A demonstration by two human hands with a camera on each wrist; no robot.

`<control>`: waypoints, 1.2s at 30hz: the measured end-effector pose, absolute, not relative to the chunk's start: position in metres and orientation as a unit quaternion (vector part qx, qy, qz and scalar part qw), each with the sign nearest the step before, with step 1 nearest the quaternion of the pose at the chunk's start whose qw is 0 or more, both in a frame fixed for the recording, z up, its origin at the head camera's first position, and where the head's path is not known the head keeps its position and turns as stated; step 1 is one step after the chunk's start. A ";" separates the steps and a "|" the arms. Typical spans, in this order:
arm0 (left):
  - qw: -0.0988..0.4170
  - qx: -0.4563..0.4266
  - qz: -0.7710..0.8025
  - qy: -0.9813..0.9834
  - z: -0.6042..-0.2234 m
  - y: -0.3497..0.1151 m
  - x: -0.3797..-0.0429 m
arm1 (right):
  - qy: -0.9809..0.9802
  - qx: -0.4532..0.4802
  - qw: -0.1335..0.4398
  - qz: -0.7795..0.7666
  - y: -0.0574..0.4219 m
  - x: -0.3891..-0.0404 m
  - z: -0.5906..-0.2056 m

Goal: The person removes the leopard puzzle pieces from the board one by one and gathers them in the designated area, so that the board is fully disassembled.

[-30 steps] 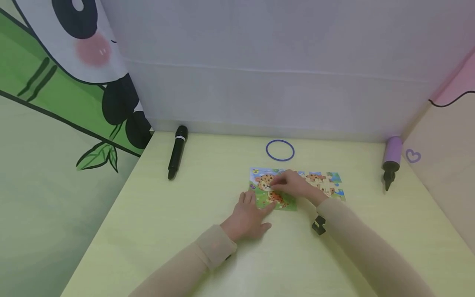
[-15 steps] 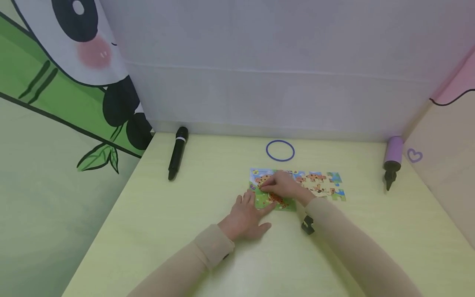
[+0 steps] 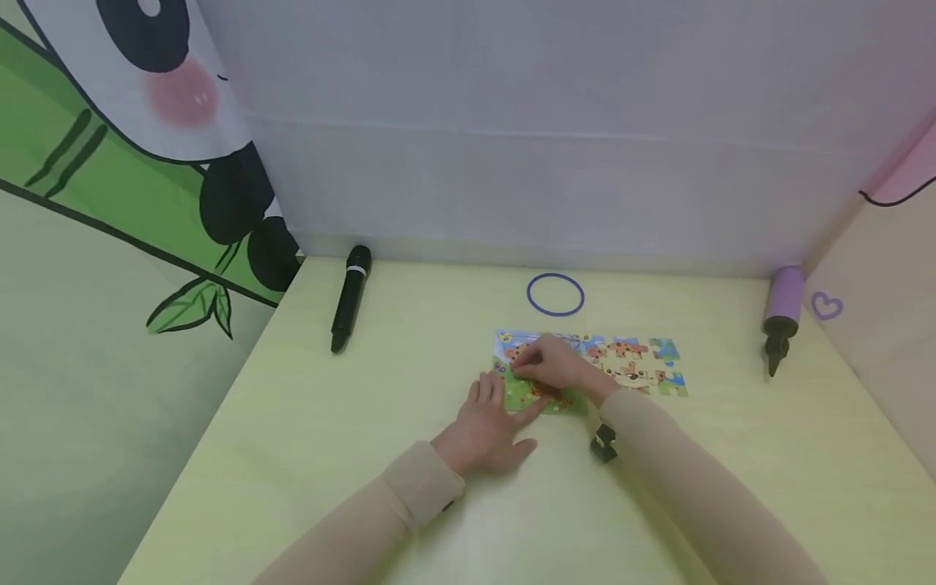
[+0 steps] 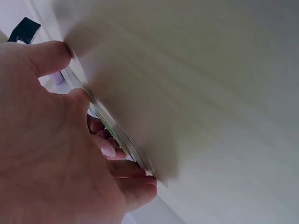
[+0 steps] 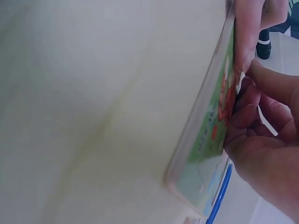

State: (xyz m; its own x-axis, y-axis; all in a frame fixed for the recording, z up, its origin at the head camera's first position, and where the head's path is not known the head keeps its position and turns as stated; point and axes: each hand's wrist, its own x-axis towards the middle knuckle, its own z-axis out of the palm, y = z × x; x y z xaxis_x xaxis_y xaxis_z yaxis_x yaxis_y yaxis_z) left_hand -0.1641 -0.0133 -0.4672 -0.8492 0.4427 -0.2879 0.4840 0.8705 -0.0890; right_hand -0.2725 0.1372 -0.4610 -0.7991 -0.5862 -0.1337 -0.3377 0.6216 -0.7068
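Observation:
A jigsaw puzzle board (image 3: 516,398) with a spotted cartoon animal on green and blue lies on the table. My left hand (image 3: 483,426) is spread flat at its near left corner, the index finger reaching onto the picture. In the left wrist view its fingertips (image 4: 142,189) rest along the board's edge. My right hand (image 3: 553,363) is over the board's upper part, thumb and forefinger pinching what looks like a small puzzle piece, mostly hidden by the fingers. The right wrist view shows these fingers (image 5: 271,81) close against the board's face.
Loose puzzle pieces (image 3: 667,349) lie right of the board. Behind it is a blue ring (image 3: 556,294). A black microphone (image 3: 352,299) lies at the back left, a purple hand pump (image 3: 784,305) at the back right. White cloth (image 3: 468,187) walls off the table's back edge.
The right hand has shifted left across the board and then stayed at the left half of the picture. My left hand keeps its place at the corner.

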 end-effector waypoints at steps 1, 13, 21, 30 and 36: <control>0.137 0.238 -0.080 0.958 -0.466 -0.013 -0.163 | 0.882 -0.261 0.181 -0.348 0.137 -0.272 -0.461; 0.183 0.192 -0.041 0.963 -0.456 -0.013 -0.155 | 0.882 -0.252 0.184 -0.353 0.129 -0.274 -0.463; 0.178 0.195 -0.047 0.963 -0.455 -0.009 -0.157 | 0.883 -0.242 0.191 -0.353 0.133 -0.276 -0.463; 0.176 0.196 -0.047 0.964 -0.447 -0.008 -0.153 | 0.850 -0.233 0.245 -0.404 0.140 -0.278 -0.460; 0.173 0.190 -0.051 0.965 -0.447 -0.007 -0.154 | 0.820 -0.237 0.267 -0.446 0.144 -0.278 -0.452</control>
